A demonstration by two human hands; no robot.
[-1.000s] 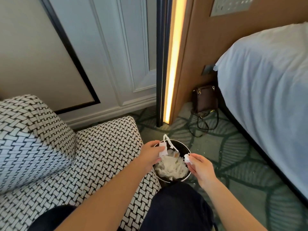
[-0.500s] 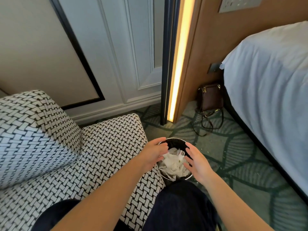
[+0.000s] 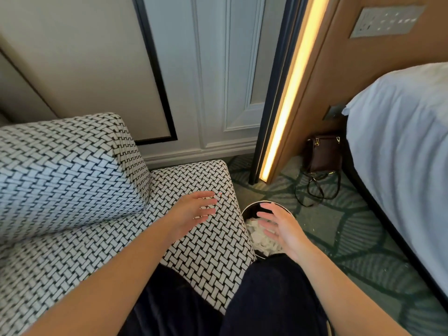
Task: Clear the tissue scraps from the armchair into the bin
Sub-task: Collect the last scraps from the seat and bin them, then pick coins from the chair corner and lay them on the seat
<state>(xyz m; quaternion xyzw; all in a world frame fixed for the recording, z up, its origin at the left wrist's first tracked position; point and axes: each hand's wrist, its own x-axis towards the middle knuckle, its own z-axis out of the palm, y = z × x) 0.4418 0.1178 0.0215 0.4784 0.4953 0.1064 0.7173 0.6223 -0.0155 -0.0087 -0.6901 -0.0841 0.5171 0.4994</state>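
Note:
The armchair (image 3: 72, 190) has a black-and-white woven pattern; its seat cushion (image 3: 206, 251) shows no scraps. A small round black bin (image 3: 252, 208) stands on the carpet at the seat's right edge, holding crumpled white tissue scraps (image 3: 260, 238). My left hand (image 3: 194, 212) hovers over the seat's front corner, fingers spread, holding nothing. Above the bin's mouth is my right hand (image 3: 281, 227), fingers straight and empty, covering part of the bin.
A white-sheeted bed (image 3: 400, 166) fills the right side. A brown handbag (image 3: 323, 154) with a loose strap sits on the green patterned carpet (image 3: 339, 226) by a lit wooden panel (image 3: 291, 93). My dark-trousered legs (image 3: 266, 299) are at the bottom.
Both hands dropped their tissue pieces into the bin and opened. My left hand moved left from the bin rim over the seat; the right stayed above the bin.

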